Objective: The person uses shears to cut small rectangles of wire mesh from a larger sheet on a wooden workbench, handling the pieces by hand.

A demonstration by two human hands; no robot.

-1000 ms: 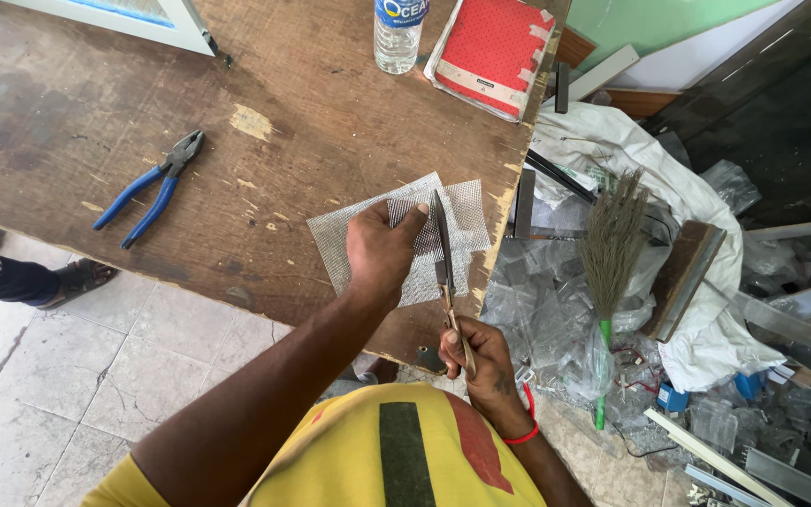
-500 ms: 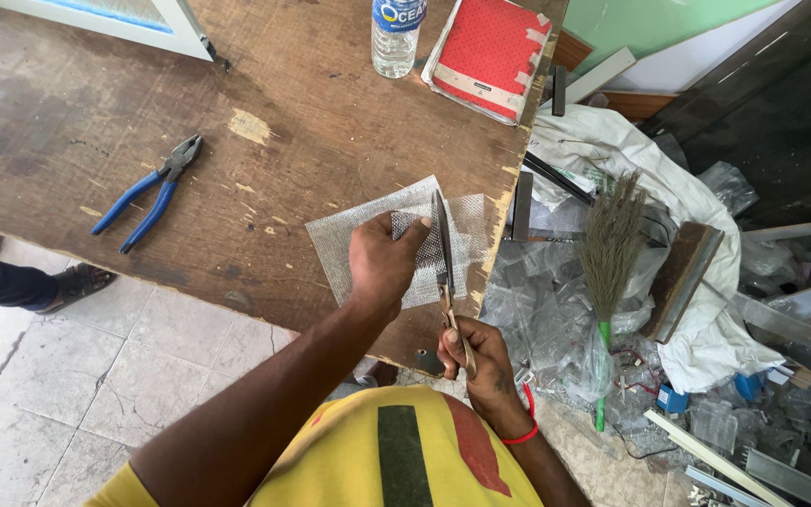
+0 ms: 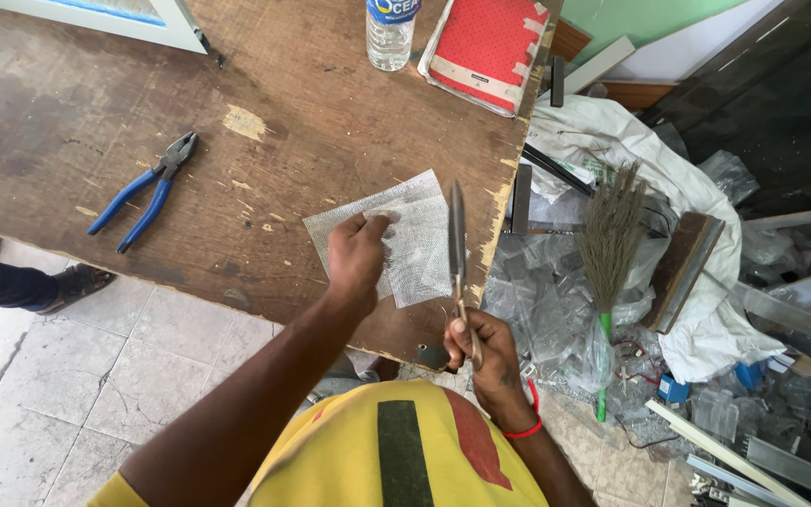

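**Hands, scissors and mesh at the table edge**

Here, nearest the camera, the person's yellow shirt (image 3: 405,451) fills the bottom of the view. The right hand (image 3: 485,352), with a red band (image 3: 523,427) at the wrist, is just off the near edge of the table (image 3: 265,103). Its grip is clenched around the handles of a pair of scissors (image 3: 457,253), whose closed blades point away from the person and lie over the right border of the mesh.

The left hand (image 3: 357,258) rests palm down on a folded piece of white mesh (image 3: 405,239). The fingers are spread flat and press the sheet against the wood; the grip is released, not wrapped around anything. The mesh lies near the right-hand corner of the table, close to the near edge, with its right border near the table's side edge.

Further left on the table, well apart from the hands, lies a pair of blue-handled pliers (image 3: 147,192) with the jaws pointing away. At the far edge stand a clear plastic bottle (image 3: 390,33) and, just beside it to the right, a red book (image 3: 490,47) lying flat.

To the right of the table, on the floor, a small broom (image 3: 607,244) with a green handle lies on a heap of clear plastic scraps (image 3: 542,310), next to a white sack (image 3: 696,197). At the left margin, another person's foot in a sandal (image 3: 77,282) stands on the tiled floor (image 3: 96,376).
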